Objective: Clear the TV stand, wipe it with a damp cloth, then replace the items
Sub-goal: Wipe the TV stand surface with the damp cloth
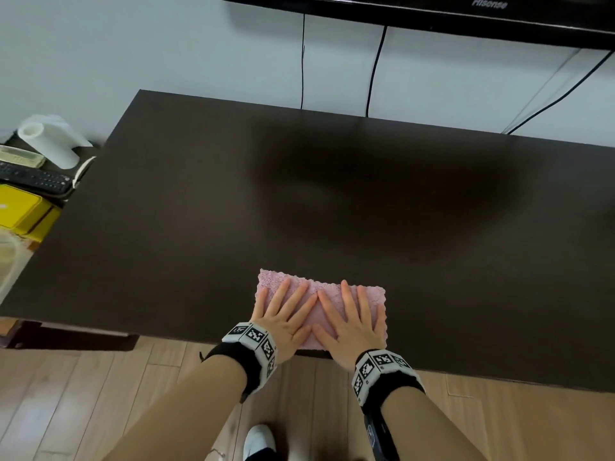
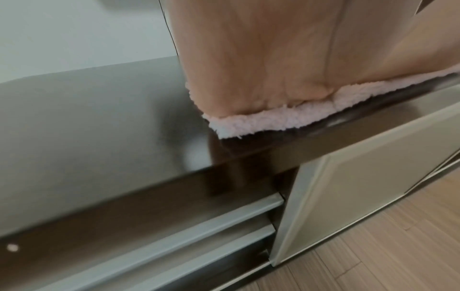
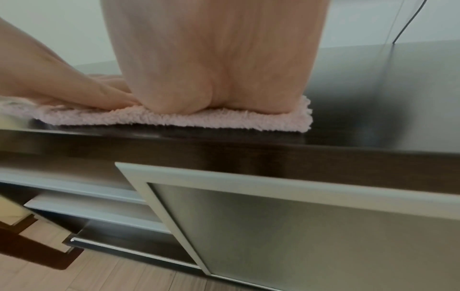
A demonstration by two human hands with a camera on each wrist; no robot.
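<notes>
A folded pink cloth (image 1: pixel 332 291) lies flat near the front edge of the dark brown TV stand (image 1: pixel 233 201). My left hand (image 1: pixel 283 311) presses on its left half with straight, spread fingers. My right hand (image 1: pixel 352 314) presses on its right half the same way, index fingertips nearly touching. In the left wrist view the heel of the palm sits on the fluffy cloth (image 2: pixel 261 122) at the stand's edge (image 2: pixel 124 187). In the right wrist view the palm presses the cloth (image 3: pixel 199 120), with the left hand (image 3: pixel 62 86) beside it.
A side surface at the left holds a paper towel roll (image 1: pixel 50 138), a black remote (image 1: pixel 33 179) and a yellow box (image 1: pixel 23 207). A TV (image 1: pixel 432 15) hangs above, with cables (image 1: pixel 374 71) running down the wall. Frosted cabinet doors (image 3: pixel 311 226) sit below the stand's top. My shoe (image 1: pixel 258 440) is on the wood floor.
</notes>
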